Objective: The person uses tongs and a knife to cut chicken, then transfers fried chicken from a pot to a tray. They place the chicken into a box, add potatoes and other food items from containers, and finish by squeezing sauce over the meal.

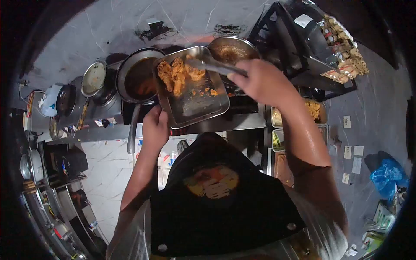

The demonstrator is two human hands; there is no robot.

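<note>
Left hand (155,126) clenched on steel tray (203,106) edge; right hand (260,80) grasping tongs (214,67), tips touching fried pieces (177,74), above wok (138,78).

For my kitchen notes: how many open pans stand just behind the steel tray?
2: a dark wok behind the left corner of the tray, and a steel pan behind the tongs in the right hand. The tray may hide others.

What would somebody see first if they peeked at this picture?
Most likely the shiny metal tray in the middle, held up by the left hand, with golden fried pieces piled at its far end. The right hand grips tongs that reach over those pieces. Just behind the tray sits a big wok of dark liquid.
</note>
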